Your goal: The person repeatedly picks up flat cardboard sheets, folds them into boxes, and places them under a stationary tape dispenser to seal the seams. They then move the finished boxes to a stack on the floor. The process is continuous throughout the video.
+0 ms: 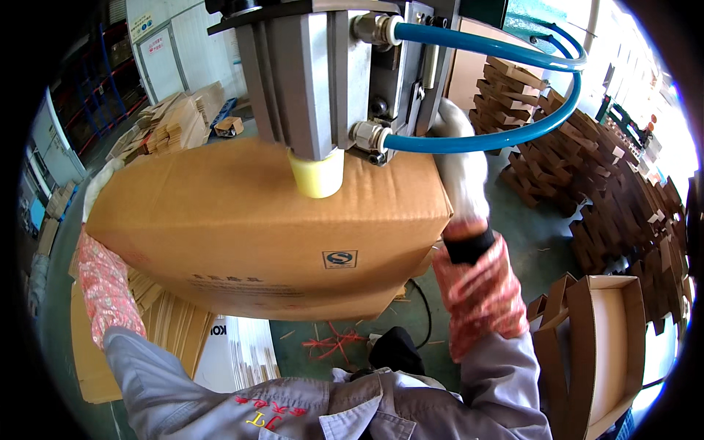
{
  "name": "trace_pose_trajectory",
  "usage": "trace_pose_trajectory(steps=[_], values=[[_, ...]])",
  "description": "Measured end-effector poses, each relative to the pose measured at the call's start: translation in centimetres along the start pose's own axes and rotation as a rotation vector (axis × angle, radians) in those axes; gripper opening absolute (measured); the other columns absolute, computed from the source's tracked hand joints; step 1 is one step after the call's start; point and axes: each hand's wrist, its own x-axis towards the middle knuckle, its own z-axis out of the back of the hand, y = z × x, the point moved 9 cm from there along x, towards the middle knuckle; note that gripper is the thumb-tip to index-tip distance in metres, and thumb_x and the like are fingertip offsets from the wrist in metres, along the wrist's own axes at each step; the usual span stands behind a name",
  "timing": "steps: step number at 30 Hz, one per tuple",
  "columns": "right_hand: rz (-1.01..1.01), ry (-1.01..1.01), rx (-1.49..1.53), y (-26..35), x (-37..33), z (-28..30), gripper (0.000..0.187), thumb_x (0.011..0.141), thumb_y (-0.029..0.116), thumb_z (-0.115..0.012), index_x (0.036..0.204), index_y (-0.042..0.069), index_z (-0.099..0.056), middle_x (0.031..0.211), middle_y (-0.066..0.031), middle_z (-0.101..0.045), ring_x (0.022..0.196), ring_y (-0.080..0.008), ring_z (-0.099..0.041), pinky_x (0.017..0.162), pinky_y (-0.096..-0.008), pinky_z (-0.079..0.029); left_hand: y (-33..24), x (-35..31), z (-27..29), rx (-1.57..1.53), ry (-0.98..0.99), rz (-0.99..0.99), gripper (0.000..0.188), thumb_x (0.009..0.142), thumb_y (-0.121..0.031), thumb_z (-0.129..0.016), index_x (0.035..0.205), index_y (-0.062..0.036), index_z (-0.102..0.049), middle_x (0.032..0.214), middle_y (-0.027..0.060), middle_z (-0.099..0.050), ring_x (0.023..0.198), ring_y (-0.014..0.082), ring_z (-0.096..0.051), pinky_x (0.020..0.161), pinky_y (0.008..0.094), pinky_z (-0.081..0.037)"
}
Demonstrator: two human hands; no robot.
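Note:
A large brown cardboard box (271,249) is held up in front of me, tilted, between my two hands. My left hand (103,183), in a white glove, grips its left end; most of the fingers are hidden. Along the right end lies my right hand (462,161), also white-gloved, slightly blurred and partly behind a blue hose (499,139). Above the box hangs a grey metal pneumatic cylinder (301,81) with hose fittings. A pale yellow round piece (318,174) under the cylinder meets the box's upper face. Red patterned sleeve covers (480,293) wrap both forearms.
Flattened cardboard sheets (172,330) are stacked below left, next to a white printed sheet (238,352). Open cardboard trays (609,345) stand at lower right, with tall tray piles (616,191) beyond. Red strapping scraps (336,342) and a black cable (427,312) lie on the floor.

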Motion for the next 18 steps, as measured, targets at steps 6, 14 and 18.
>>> trace_pose_trajectory(steps=[6, 14, 18], values=[[0.107, 0.032, 0.059, 3.9, -9.0, 4.8, 0.085, 0.100, 0.062, -0.062, 0.154, -0.002, -0.047, 0.156, -0.0154, -0.052, 0.146, -0.0288, -0.047, 0.125, -0.0447, -0.033, 3.6, -6.9, -11.9, 0.042, 0.227, 0.159, 0.060, 0.097, -0.026, -0.074, 0.148, -0.0016, -0.055, 0.137, 0.0197, -0.068, 0.123, 0.0308, -0.068, 0.107, 0.0456, -0.055], [0.040, -0.477, 0.195, 2.6, -5.7, 24.4, 0.049, 0.098, 0.048, -0.068, 0.126, 0.007, -0.067, 0.119, -0.0062, -0.068, 0.112, -0.0213, -0.062, 0.104, -0.0392, -0.048, 10.8, -9.5, -16.8, -0.091, -0.031, -0.007, 0.051, 0.094, -0.011, -0.062, 0.141, 0.0027, -0.054, 0.105, 0.0094, -0.073, 0.074, 0.0110, -0.067, 0.067, 0.0286, -0.058], [-0.088, -0.418, 0.226, 3.0, -4.0, 30.2, 0.056, 0.096, 0.050, -0.064, 0.123, 0.002, -0.068, 0.121, -0.0130, -0.071, 0.113, -0.0263, -0.065, 0.105, -0.0410, -0.048, 11.9, -5.7, -26.3, 0.061, 0.168, -0.058, 0.049, 0.097, -0.015, -0.066, 0.142, 0.0027, -0.056, 0.117, 0.0081, -0.071, 0.092, 0.0135, -0.068, 0.083, 0.0293, -0.057]])
